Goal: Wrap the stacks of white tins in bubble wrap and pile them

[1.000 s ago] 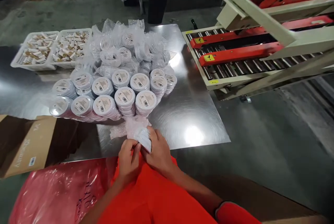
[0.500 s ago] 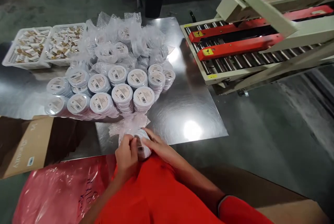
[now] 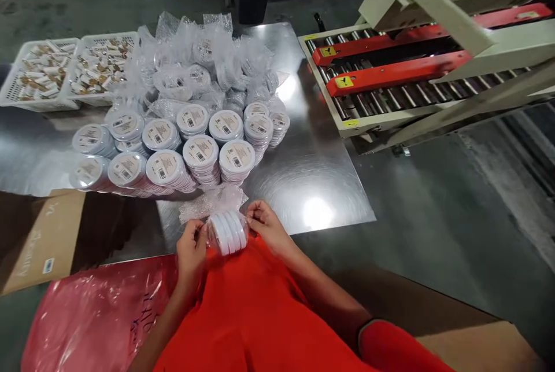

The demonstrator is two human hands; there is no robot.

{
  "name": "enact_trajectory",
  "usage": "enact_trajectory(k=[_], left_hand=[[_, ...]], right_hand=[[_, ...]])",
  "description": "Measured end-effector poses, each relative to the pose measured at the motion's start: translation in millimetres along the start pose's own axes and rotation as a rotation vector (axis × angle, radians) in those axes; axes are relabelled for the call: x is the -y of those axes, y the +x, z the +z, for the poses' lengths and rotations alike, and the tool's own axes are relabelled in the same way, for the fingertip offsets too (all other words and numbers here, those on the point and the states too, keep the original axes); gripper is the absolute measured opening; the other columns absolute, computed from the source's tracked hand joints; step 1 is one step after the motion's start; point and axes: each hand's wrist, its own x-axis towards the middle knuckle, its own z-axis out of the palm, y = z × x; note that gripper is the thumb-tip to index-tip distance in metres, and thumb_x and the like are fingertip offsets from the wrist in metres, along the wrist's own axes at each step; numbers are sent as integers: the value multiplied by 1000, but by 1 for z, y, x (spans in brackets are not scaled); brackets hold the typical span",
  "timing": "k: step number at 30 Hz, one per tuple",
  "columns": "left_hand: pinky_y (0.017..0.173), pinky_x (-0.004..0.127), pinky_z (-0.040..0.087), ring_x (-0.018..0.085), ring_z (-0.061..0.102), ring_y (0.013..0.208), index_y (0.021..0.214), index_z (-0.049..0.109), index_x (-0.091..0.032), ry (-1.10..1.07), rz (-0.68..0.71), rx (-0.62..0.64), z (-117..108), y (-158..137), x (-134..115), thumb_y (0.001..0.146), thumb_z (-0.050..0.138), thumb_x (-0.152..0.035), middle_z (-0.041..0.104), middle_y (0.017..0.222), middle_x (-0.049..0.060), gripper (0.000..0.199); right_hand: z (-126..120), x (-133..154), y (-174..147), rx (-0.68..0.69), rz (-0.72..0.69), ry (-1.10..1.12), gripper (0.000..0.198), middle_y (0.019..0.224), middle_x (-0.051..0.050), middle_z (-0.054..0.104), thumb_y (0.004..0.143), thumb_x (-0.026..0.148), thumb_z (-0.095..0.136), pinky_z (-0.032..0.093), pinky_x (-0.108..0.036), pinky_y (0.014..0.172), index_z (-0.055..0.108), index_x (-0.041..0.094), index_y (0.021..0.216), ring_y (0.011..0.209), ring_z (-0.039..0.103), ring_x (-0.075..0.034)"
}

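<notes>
A short stack of round white tins or discs lies on its side at the table's front edge, close against my red shirt. Clear plastic wrap surrounds it. My left hand pinches the wrap at the stack's left end. At the right end, the thumb and fingers of my right hand are closed on the wrap. Just beyond lie crumpled bubble wrap pieces. Behind these stand several tall stacks of round labelled discs, their barcode labels facing up.
Bubble-wrapped bundles pile up at the back of the metal table. Two white baskets of small bottles stand far left. A roller conveyor is on the right. Cardboard and a pink plastic bag sit front left.
The stack has turned from showing a labelled face to lying on its side, edges up. My hands have moved apart, from the discs to the wrap at either end.
</notes>
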Motion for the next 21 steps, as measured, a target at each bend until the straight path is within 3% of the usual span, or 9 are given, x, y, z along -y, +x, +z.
enact_trajectory(k=[2,5,11,15,17,21], left_hand=[[55,24,35,13,46,55,74,54,-21,8,19,31,0,1,1,83,54,-37,51,60,-3,19],[55,24,35,13,47,55,75,56,-20,-2,40,29,0,1,0,84,55,-36,52,60,-3,18],[59,24,38,13,50,59,76,58,-20,-69,19,16,-4,2,-3,81,56,-35,55,64,-2,16],[63,24,41,14,52,65,79,60,-19,-169,-61,5,-5,1,-9,77,60,-37,60,71,-1,19],[62,24,41,13,51,64,75,59,-18,-236,-106,1,-3,0,-8,74,62,-41,59,69,-1,24],[56,23,41,10,48,55,72,52,-18,-553,-334,69,6,-2,3,65,71,-48,53,61,-4,36]], right_hand=[[-1,6,1,47,-57,-84,17,71,6,48,75,26,62,36,-24,59,48,22,84,62,45,-10],[1,11,3,0,-138,-195,11,72,5,46,76,22,59,36,-25,62,48,21,78,66,44,-11],[4,28,-3,-11,-196,-236,8,72,3,49,76,19,55,38,-26,65,48,21,72,68,46,-12],[5,33,-6,43,-258,-355,17,76,-1,54,78,15,46,41,-29,72,60,19,67,73,51,-14],[6,27,-4,29,-198,-368,20,80,-3,57,77,16,46,43,-29,71,64,18,69,74,54,-15],[6,2,-1,-8,20,-246,18,76,-2,59,75,21,47,41,-27,63,65,18,74,65,52,-13]])
